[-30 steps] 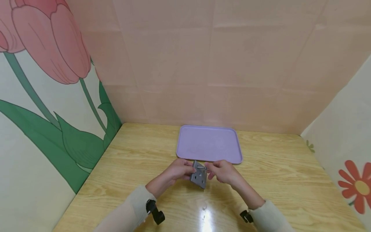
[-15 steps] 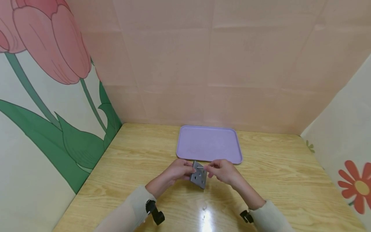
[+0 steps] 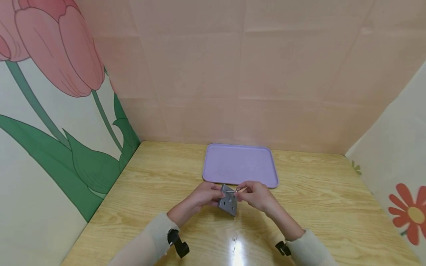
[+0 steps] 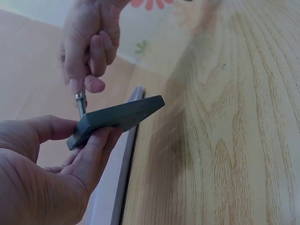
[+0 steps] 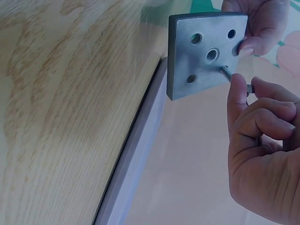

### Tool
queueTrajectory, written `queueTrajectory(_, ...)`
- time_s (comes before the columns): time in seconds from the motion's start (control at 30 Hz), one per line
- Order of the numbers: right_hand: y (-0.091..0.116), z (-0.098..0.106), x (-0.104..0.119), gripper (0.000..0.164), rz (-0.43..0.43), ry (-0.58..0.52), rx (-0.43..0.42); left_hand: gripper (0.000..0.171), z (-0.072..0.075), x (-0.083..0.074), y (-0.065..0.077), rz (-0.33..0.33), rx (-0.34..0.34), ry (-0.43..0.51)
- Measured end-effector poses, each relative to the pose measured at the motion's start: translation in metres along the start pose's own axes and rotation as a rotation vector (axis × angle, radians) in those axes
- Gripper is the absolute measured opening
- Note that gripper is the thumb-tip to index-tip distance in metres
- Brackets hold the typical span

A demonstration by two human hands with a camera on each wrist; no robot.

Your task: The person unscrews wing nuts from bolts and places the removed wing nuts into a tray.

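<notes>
A grey square metal plate [image 3: 227,203] is held up over the table, tilted, by my left hand [image 3: 204,194], thumb on one face and fingers behind. In the right wrist view the plate shows small holes near its corners and a larger threaded hole in the middle. A thin silver bolt [image 5: 227,73] stands out of one corner hole, the one nearest my right hand [image 5: 262,140]. Thumb and index finger of that hand pinch the bolt at its head end, the other fingers curled. The left wrist view has the bolt [image 4: 81,104] along the plate's edge, beside my left thumb.
Just beyond the hands lies a purple rectangular tray [image 3: 239,164] on the wood-grain table [image 3: 166,166]. A pinkish sheet [image 3: 239,74] rises behind the table, with flower-printed walls left and right. Each wrist wears a black camera mount [image 3: 178,244].
The right hand's fingers have shifted their grip around the bolt's head, the index finger lifting slightly. Plate and left hand stay in place.
</notes>
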State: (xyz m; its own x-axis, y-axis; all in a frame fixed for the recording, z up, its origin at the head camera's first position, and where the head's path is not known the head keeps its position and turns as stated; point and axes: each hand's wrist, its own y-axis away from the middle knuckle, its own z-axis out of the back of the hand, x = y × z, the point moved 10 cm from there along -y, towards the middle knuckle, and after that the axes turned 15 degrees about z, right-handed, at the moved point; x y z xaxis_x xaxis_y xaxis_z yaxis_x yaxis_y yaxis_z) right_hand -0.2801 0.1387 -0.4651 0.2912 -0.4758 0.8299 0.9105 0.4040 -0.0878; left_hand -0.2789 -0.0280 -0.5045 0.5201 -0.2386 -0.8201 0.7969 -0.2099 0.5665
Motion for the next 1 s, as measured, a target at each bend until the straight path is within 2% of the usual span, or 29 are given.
queueTrajectory(0.67, 0.000, 0.002, 0.000, 0.021, 0.007, 0.014, -0.010, 0.025, -0.001, -0.001, -0.001, -0.001, 0.005, -0.011)
queueTrajectory(0.8, 0.000, 0.003, -0.004, 0.034, -0.025, -0.005, -0.037, 0.025, -0.001, -0.002, 0.002, -0.004, 0.006, -0.010)
queueTrajectory(1.0, 0.003, 0.001, -0.012, 0.054, -0.130, -0.066, -0.049, 0.024, 0.000, -0.003, 0.002, -0.001, 0.000, -0.002)
